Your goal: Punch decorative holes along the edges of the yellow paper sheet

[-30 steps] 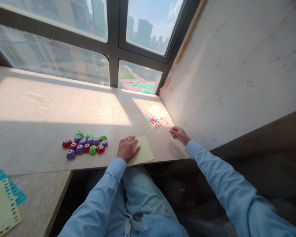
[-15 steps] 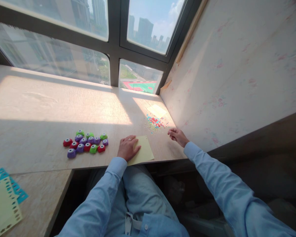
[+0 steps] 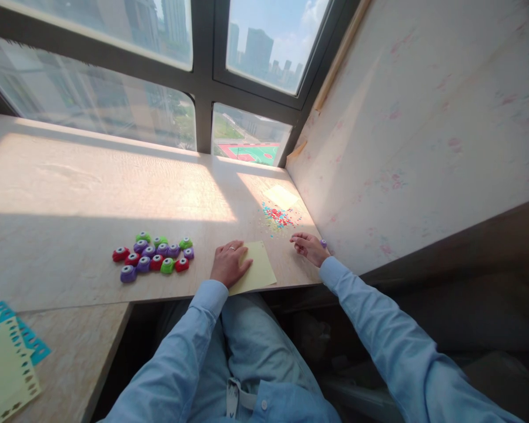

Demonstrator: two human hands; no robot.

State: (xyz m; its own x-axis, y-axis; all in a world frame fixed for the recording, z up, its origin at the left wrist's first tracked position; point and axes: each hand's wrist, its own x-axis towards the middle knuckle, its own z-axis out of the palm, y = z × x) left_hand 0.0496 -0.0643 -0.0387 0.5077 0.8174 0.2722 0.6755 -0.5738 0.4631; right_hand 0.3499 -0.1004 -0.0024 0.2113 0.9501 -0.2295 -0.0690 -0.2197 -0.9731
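My left hand [image 3: 230, 262], a ring on one finger, lies flat with its fingers stretched on the left part of a pale yellow paper sheet [image 3: 256, 270] at the table's front edge. To the right of the sheet, my right hand [image 3: 308, 247] hovers over or rests on the table. Its thumb and fingertips are pinched together; whatever they hold is too small to name. Just behind that wrist, by the wall, sits a purple craft punch [image 3: 323, 242]. Tiny red, blue and yellow paper bits [image 3: 278, 217] are scattered beyond the right hand.
Several red, purple and green craft punches [image 3: 157, 262] stand grouped left of my left hand. A small pale paper [image 3: 281, 197] lies in sunlight behind the bits. Yellow and blue punched sheets [image 3: 9, 364] lie lower left. A papered wall [image 3: 414, 147] bounds the right side.
My right hand has moved left, away from the wall, and the purple punch behind its wrist now shows. My left hand and the sheet have stayed in place.
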